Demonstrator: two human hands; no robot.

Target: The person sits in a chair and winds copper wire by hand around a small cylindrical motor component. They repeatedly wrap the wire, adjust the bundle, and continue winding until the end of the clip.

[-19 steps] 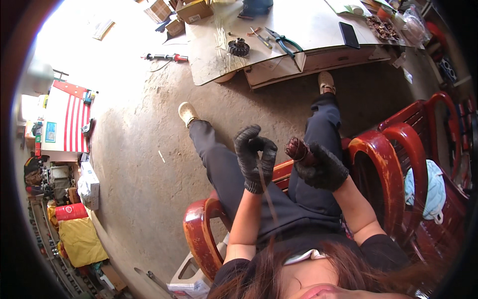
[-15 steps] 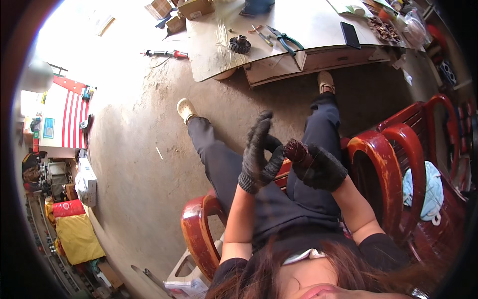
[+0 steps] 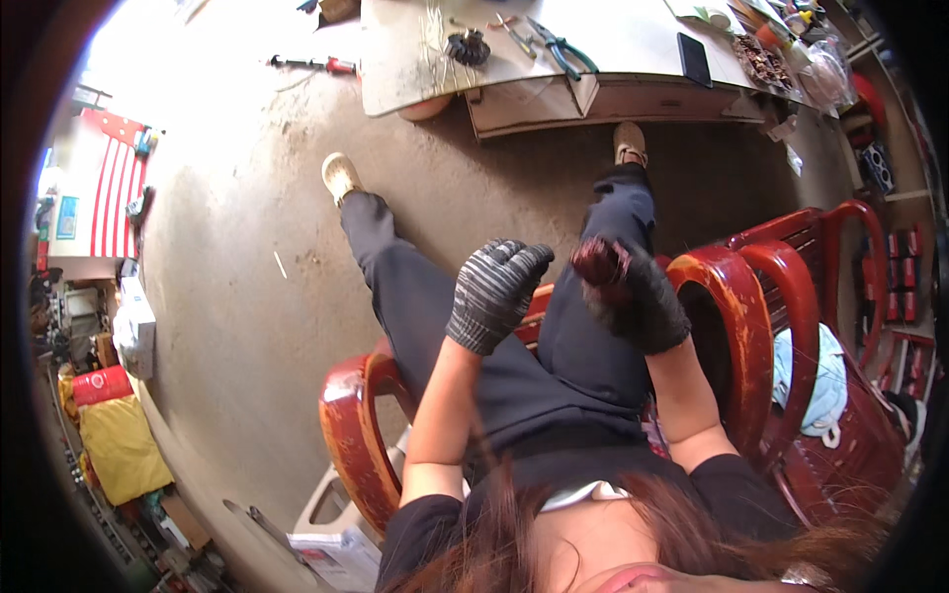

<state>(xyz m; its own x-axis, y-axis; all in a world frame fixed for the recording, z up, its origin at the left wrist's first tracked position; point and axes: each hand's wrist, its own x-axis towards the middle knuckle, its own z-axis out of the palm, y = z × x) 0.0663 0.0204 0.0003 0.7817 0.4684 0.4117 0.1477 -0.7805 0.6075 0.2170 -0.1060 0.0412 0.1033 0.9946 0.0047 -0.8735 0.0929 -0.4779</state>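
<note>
In my right hand (image 3: 645,304), which wears a dark knit glove, is a dark red, roundish bundle (image 3: 599,261). My fingers are wrapped round its lower part; the rounded top sticks out, and its exact kind cannot be made out. My left hand (image 3: 497,295), in a grey-and-black striped knit glove, is raised a little left of the bundle, apart from it. Its back shows, with the fingers curled over; whatever they may pinch is hidden. Both hands are above my lap.
Ahead stands a white-topped table (image 3: 395,84) bearing a dark, finned round part (image 3: 468,47), pliers (image 3: 563,49), a screwdriver (image 3: 518,40) and a phone (image 3: 694,59). Red wooden armrests (image 3: 346,405) flank me. A light blue cloth bag (image 3: 813,381) lies on the seat at right.
My left hand has turned, its spread fingers now curled with the back showing, and has drawn away from the bundle. My right hand has tilted more upright, still holding it. The whole view has shifted slightly.
</note>
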